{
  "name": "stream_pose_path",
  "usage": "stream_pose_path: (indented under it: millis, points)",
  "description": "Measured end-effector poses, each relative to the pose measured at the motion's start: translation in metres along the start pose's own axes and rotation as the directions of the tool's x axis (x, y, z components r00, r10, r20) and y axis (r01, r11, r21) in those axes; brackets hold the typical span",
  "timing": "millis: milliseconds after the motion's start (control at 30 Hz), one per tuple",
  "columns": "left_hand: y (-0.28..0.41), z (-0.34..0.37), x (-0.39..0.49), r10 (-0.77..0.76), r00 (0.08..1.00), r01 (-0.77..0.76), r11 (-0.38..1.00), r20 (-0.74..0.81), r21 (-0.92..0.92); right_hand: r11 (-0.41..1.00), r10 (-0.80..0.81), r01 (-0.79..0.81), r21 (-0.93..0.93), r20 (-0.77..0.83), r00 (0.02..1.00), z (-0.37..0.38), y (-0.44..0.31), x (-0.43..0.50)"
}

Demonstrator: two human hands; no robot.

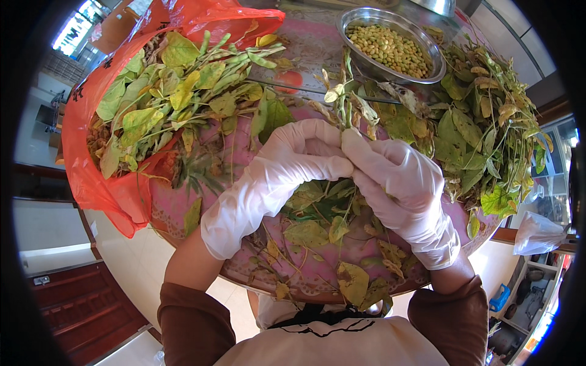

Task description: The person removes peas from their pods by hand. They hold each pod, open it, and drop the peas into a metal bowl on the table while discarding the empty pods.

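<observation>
Both my hands wear thin white gloves and meet over the middle of the table. My left hand (293, 151) pinches the lower end of a soybean stalk (345, 105) between thumb and fingers. At the same spot my right hand (398, 178) also grips it, its fingertips touching those of the left. The stalk points away from me and carries green and dry, pale pods. What lies between the fingertips is hidden. Below my hands, loose yellow-green leaves (306, 233) and thin stems are scattered on the pink patterned tablecloth (320, 270).
On the left, a red plastic bag (110, 196) lies open, with soybean plants (183, 91) spilling out. A steel bowl (437, 68) of shelled soybeans (389, 48) stands at the far right. A heap of leafy stalks (476, 123) covers the right side, overhanging the table's edge.
</observation>
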State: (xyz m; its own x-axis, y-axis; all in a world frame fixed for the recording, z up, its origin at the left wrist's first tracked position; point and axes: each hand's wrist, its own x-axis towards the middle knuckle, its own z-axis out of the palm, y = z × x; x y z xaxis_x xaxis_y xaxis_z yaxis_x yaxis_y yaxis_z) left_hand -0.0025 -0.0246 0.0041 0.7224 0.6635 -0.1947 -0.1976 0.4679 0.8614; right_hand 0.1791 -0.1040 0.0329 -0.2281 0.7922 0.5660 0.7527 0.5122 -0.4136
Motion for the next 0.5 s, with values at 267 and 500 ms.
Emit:
stream_pose_path:
  millis: [267,500]
  points:
    - [0.0001,-0.0033,0.0006,-0.013,1.000,0.013,0.999,0.005,0.031,0.992,-0.064,0.071,-0.100,0.071,0.995,-0.0035,-0.0011,0.0016]
    - [-0.0034,-0.0050,0.0016,0.020,1.000,-0.022,0.997,0.020,0.077,0.985,-0.113,0.122,-0.119,0.078,0.991,-0.0025,-0.0008,-0.0001]
